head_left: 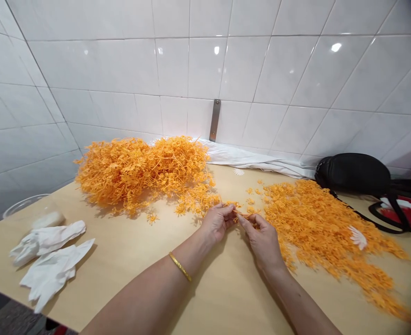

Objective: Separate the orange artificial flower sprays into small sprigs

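My left hand (216, 223), with a gold bangle (179, 266) on its wrist, pinches a small orange plastic flower sprig (232, 204). Close beside it, my right hand (265, 242) has thumb and fingers closed on the sprig's thin stem. The fingers hide much of the piece. A tall heap of branched orange sprigs (142, 172) lies behind and to the left of my hands. On the right spreads a flat pile of loose small orange pieces (324, 223), and a few of them lie apart near my fingertips.
On the table (122, 260), crumpled white gloves or tissues (54, 274) lie at the left beside a clear container (45, 209). A black bag (354, 173) with a strap sits at the right back. White cloth (254, 156) runs along the tiled wall. A white petal piece (358, 237) rests on the pile.
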{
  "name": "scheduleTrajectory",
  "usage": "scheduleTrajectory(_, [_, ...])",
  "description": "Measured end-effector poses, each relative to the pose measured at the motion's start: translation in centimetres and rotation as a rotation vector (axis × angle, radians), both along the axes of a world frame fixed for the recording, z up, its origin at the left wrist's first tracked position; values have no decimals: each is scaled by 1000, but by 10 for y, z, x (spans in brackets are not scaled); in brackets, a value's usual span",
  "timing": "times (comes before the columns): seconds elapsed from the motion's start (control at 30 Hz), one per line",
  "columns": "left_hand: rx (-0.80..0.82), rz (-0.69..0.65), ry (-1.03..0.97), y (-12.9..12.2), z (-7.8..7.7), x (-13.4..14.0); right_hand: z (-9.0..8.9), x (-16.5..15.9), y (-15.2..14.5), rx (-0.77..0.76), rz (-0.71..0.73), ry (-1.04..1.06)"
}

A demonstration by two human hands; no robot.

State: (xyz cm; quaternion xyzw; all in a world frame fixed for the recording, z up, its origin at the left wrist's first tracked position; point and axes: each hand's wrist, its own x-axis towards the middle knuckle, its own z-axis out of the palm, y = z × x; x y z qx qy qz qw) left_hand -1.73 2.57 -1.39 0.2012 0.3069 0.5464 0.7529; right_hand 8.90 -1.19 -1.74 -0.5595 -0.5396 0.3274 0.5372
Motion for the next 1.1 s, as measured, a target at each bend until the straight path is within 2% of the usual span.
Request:
scheduleTrajectory(0.07, [2,1,10,1,0,-1,-1,0,0,26,-4,-66])
scheduleTrajectory(0.17, [-40,14,-9,4,0,-4,0,-1,-3,-17,45,-158])
scheduleTrajectory(0.27, [-96,36,-70,7,2,-6,2,-2,-6,-85,149,-118])
scheduleTrajectory(0.37, [-128,54,-145,8,5,-7,2,-5,-8,-90,224,-131])
scheduleTrajectory(0.6, [-179,63,-137,10,11,-8,1,-8,-11,20,224,-728])
scheduleTrajectory(0.7, [-175,57,-89,12,11,-9,4,-13,-19,100,268,-885])
scheduleTrajectory(0.77, [-163,75,-53,13,12,-8,10,-18,-29,131,368,-892])
scheduleTrajectory(0.8, [-155,88,-38,13,12,-8,15,-20,-35,133,462,-868])
scheduleTrajectory(0.87, [-134,121,-19,12,13,-7,28,-24,-45,138,653,-777])
scheduleTrajectory(0.9, [-118,136,-11,11,12,-6,35,-23,-48,150,692,-725])
scheduleTrajectory(0.93, [-96,134,2,10,11,-6,41,-19,-48,167,653,-683])
scheduleTrajectory(0.97, [-69,115,20,9,10,-6,46,-13,-45,185,525,-665])
scheduleTrajectory(1.03, [-5,42,55,6,6,-6,50,7,-33,195,161,-724])
scheduleTrajectory(1.1, [50,-25,75,4,2,-8,46,32,-18,188,-150,-907])
